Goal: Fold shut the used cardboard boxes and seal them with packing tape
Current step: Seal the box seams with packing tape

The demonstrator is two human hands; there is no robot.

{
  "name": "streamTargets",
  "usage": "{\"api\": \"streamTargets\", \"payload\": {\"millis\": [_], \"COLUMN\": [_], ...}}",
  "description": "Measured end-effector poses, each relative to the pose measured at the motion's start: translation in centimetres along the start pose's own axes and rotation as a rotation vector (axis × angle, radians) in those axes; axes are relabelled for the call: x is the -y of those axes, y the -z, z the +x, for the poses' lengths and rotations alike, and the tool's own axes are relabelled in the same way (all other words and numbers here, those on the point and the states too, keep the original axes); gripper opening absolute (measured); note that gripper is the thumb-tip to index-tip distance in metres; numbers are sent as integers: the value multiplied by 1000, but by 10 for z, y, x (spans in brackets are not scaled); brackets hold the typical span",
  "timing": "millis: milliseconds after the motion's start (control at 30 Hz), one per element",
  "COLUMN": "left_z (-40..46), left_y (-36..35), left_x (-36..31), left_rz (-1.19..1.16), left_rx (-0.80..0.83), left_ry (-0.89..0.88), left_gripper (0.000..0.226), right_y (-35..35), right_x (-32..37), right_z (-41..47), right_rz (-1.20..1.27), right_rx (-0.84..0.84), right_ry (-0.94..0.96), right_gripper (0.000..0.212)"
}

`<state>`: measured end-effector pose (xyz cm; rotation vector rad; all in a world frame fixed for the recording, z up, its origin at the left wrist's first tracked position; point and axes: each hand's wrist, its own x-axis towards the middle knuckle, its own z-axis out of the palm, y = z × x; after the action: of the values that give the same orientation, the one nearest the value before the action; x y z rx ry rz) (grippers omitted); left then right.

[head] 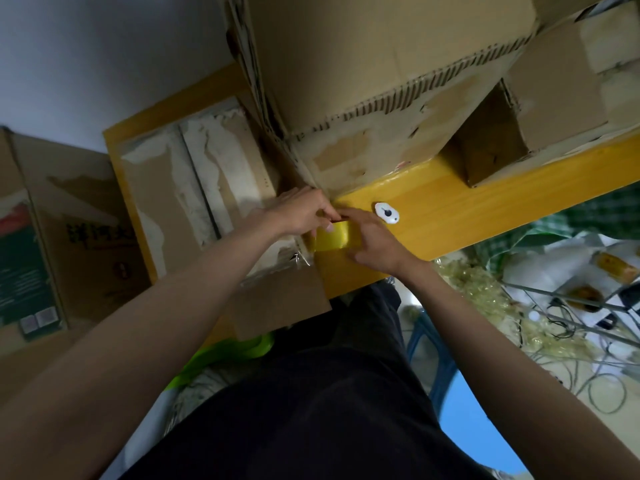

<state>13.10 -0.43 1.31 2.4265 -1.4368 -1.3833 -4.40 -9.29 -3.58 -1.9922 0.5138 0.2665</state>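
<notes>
Tape roll: mostly hidden under my left hand and right hand; loose end unreadable. Big box, twelve o'clock: top cut by frame. Printed carton, nine o'clock: cropped, lettering blurred. Floor clutter, three o'clock: indistinct.

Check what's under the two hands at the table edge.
A yellow tape roll sits between the left hand and right hand, over the yellow table, beside the flattened box. The roll's far side and core are covered by fingers.
</notes>
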Motion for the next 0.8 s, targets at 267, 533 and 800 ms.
{"api": "streamTargets", "payload": {"millis": [267,533,800], "left_z": [-8,-19,-29], "left_y": [-14,-45,-55], "left_x": [-21,-36,-50], "left_rz": [-187,-307,-354], "left_rx": [-122,-411,-572], "left_ry": [3,126,243], "left_gripper": [48,34,20], "right_y": [16,26,30], "right_x": [0,-4,-8], "right_z": [-1,-14,-13], "right_rz": [1,58,51], "right_rx": [84,151,213], "right_ry": [-139,-232,-189], "right_gripper": [73,74,82]}}
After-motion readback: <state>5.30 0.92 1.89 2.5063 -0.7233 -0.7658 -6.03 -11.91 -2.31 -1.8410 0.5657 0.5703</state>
